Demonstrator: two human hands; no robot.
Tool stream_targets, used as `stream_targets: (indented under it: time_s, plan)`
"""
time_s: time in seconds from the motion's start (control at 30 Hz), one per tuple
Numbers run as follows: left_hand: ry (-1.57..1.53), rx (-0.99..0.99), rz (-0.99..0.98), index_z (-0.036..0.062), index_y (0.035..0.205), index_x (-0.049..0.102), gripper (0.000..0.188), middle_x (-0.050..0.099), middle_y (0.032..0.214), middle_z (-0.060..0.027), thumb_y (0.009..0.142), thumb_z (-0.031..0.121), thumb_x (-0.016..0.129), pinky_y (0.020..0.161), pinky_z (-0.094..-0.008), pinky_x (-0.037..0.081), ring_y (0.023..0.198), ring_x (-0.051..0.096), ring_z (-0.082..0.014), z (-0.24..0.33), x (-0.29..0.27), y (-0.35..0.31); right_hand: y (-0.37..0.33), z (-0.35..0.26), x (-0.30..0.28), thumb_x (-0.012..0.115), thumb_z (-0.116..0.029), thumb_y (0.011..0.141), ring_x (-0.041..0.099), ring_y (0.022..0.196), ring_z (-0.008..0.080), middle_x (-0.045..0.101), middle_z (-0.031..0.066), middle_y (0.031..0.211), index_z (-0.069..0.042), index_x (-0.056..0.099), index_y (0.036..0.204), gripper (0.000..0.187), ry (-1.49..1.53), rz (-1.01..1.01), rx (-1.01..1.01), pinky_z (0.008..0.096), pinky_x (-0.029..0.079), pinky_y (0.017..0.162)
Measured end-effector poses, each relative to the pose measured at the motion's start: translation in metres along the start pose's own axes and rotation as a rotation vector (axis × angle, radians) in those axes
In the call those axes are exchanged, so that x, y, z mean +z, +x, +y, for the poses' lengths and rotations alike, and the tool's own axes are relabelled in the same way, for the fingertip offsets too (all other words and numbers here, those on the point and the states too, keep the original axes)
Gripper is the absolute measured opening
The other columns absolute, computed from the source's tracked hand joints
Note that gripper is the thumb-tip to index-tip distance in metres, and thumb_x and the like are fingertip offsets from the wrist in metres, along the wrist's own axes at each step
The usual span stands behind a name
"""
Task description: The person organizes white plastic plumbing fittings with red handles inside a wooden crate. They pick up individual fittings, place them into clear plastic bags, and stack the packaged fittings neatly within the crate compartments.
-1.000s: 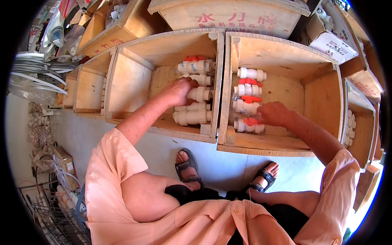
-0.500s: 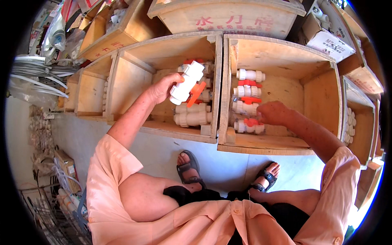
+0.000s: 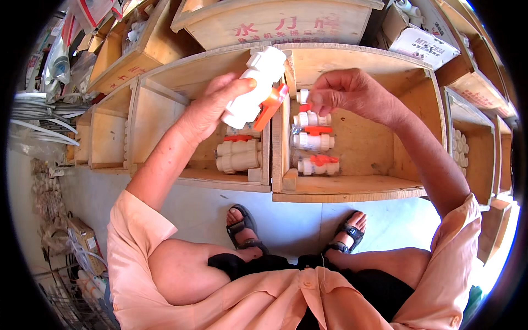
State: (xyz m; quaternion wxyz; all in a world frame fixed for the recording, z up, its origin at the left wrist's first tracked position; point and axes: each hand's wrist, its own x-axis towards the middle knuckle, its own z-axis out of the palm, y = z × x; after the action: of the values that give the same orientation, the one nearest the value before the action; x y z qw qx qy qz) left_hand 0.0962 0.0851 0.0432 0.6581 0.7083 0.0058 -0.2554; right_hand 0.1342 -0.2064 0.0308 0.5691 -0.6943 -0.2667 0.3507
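Observation:
My left hand (image 3: 206, 110) grips a white plastic ball valve (image 3: 248, 94) with an orange-red handle, holding it tilted above the wooden box on the left (image 3: 214, 186). The thumb lies over the valve's body. Over the right wooden box (image 3: 352, 196) my right hand (image 3: 357, 99) is raised with curled fingers pressed together; whether anything is in them is hidden. Beneath that hand, smaller white valves with red handles (image 3: 313, 142) lie in a column along the box's left side. Larger white valves (image 3: 239, 159) lie at the right side of the left box.
A big wooden box with red lettering (image 3: 300, 27) stands behind. A white carton (image 3: 426, 49) sits at the back right, and another box with white fittings (image 3: 459, 148) is at the right. Coiled white tubing (image 3: 44, 121) lies at the left. My sandalled feet (image 3: 242, 224) are before the boxes.
My right hand has lifted from the valves in the right box and moved toward its back left. My left hand has raised the ball valve slightly to the right. The view has shifted a little.

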Motion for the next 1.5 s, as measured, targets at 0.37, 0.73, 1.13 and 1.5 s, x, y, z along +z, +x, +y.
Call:
stream_targets:
  time_s: [0.37, 0.73, 1.13, 1.5]
  plan:
    - [0.327, 0.24, 0.084, 0.0021, 0.129, 0.043, 0.052, 0.057, 0.112, -0.0068, 0.09, 0.027, 0.066, 0.087, -0.0263, 0.046, 0.102, 0.054, -0.0108, 0.01, 0.062, 0.003, -0.013, -0.03, 0.044, 0.062, -0.042, 0.091, 0.063, 0.092, 0.012, 0.065, 0.0108, 0.098, 0.001, 0.051, 0.114, 0.05, 0.067, 0.328, 0.001, 0.0277, 0.052, 0.079]
    - [0.371, 0.359, 0.019, -0.0019, 0.126, 0.042, 0.054, 0.056, 0.106, -0.0108, 0.083, 0.015, 0.07, 0.076, -0.0297, 0.051, 0.089, 0.058, -0.0157, 0.009, 0.086, -0.006, -0.012, -0.009, 0.029, 0.073, -0.05, 0.079, 0.063, 0.093, 0.0172, 0.063, 0.0163, 0.097, 0.008, 0.044, 0.119, 0.076, 0.041, 0.405, 0.125, 0.0311, 0.053, 0.081]
    - [0.875, 0.579, -0.324, 0.006, 0.111, 0.058, 0.033, 0.062, 0.091, -0.0095, 0.08, 0.014, 0.067, 0.075, -0.036, 0.051, 0.083, 0.062, -0.0233, -0.021, 0.098, -0.017, -0.008, 0.09, 0.003, 0.074, -0.035, 0.073, 0.064, 0.086, 0.0167, 0.065, 0.0092, 0.098, -0.004, 0.06, 0.114, 0.053, 0.077, 0.387, 0.48, 0.0325, 0.053, 0.071]
    - [1.083, 0.767, -0.331, 0.0095, 0.074, 0.061, 0.016, 0.056, 0.068, -0.0048, 0.081, 0.024, 0.061, 0.065, -0.0354, 0.047, 0.069, 0.058, -0.0227, -0.071, 0.117, -0.027, 0.027, 0.158, -0.011, 0.075, -0.038, 0.067, 0.067, 0.072, 0.0205, 0.068, 0.014, 0.091, 0.001, 0.066, 0.101, 0.052, -0.207, 0.468, 0.534, 0.0364, 0.054, 0.056]
